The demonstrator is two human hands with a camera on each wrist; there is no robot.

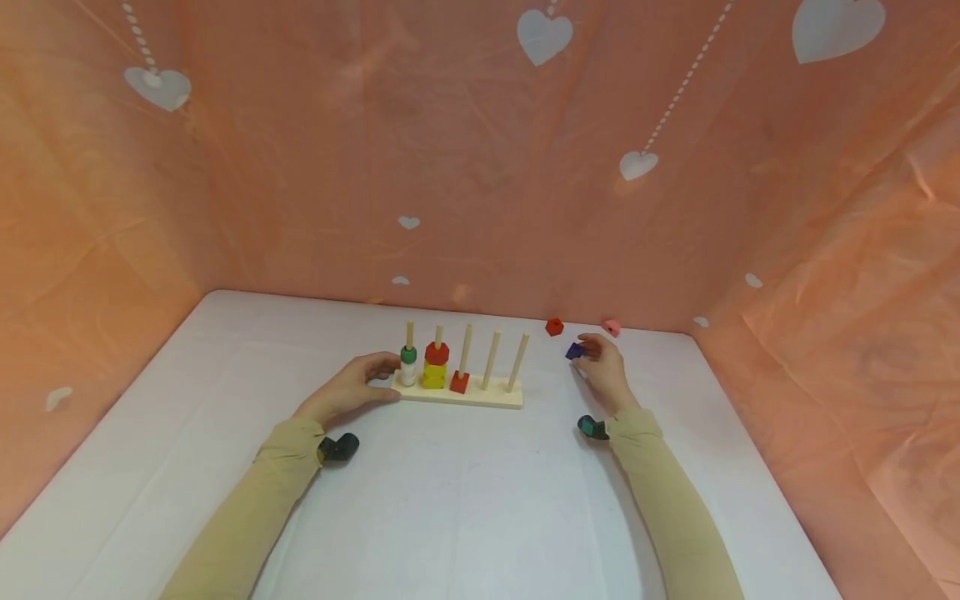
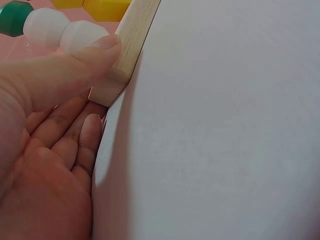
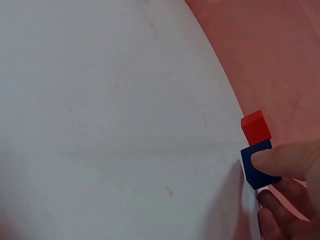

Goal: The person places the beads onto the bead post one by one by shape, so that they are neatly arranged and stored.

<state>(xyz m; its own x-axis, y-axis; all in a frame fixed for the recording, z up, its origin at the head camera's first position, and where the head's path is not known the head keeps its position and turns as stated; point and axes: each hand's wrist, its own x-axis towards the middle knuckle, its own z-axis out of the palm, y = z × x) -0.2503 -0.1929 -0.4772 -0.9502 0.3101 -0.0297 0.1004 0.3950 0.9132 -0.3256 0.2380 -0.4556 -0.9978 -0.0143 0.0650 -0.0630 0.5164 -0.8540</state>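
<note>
A wooden peg stand (image 1: 480,399) with several upright pegs sits on the white table. My left hand (image 1: 352,388) grips its left end, thumb along the front edge of the base (image 2: 131,50). Green and white beads (image 1: 408,367) are stacked on the first peg. On the second, a red bead (image 1: 437,353) tops yellow ones (image 1: 434,376). A red square block (image 1: 460,382) lies at the bottom of the third peg; the two rightmost pegs are bare. To the right of the stand, my right hand (image 1: 606,375) pinches a blue block (image 3: 257,172) between thumb and fingers.
Near the table's back edge lie a red block (image 1: 554,327) and a pink block (image 1: 612,327), both close to the right hand. Dark wrist devices (image 1: 339,448) show at both sleeves. An orange sheet with hearts (image 1: 480,167) encloses the table's back and sides.
</note>
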